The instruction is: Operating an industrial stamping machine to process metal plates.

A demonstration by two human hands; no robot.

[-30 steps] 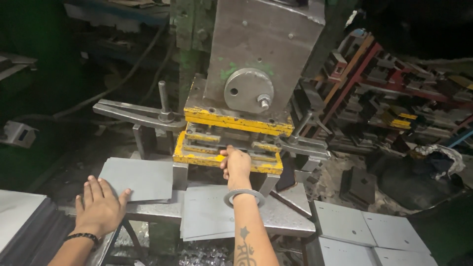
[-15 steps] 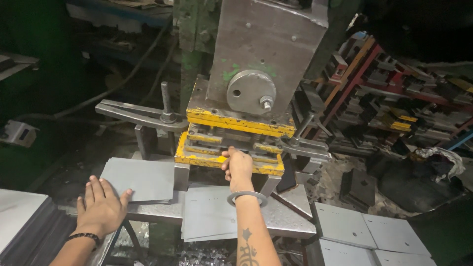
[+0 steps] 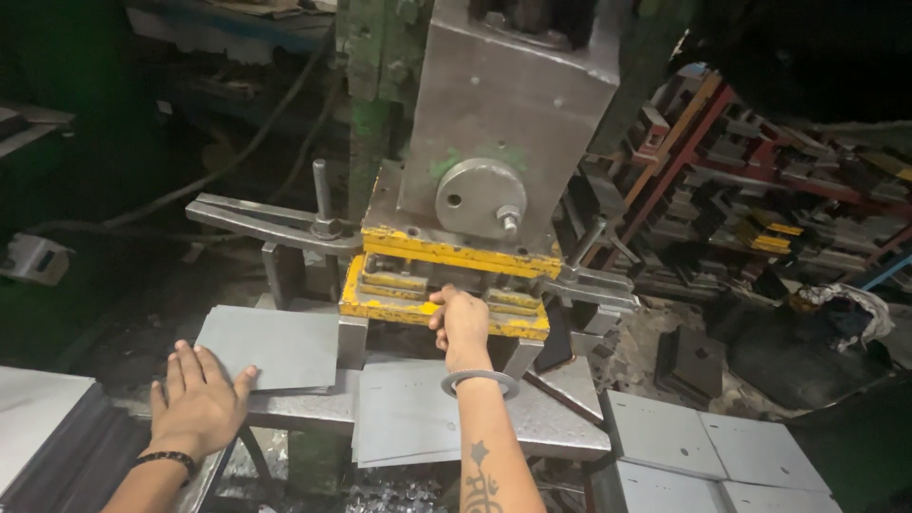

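At the front edge of the yellow die set (image 3: 446,290) under the grey press ram (image 3: 503,123), the right hand (image 3: 463,321) reaches in, its fingers curled against the die's lower yellow plate; whether they pinch anything there cannot be told, since the fingertips are hidden. A metal bangle (image 3: 480,382) sits on that wrist, above a tattooed forearm. At about 8 o'clock from the die, the left hand (image 3: 198,399) lies flat and spread, fingers wide, with its fingertips on the near edge of a grey sheet-metal blank (image 3: 271,347) and gripping nothing; a dark band rings its wrist. That blank rests on the press bed just left of the die. Directly below the right hand, at 6 o'clock from the die, a stack of grey sheets (image 3: 408,418) lies under the forearm. At 4 o'clock, more flat grey plates (image 3: 703,451) lie side by side. At 10 o'clock, a steel clamp bar (image 3: 266,220) with an upright bolt reaches toward the die.
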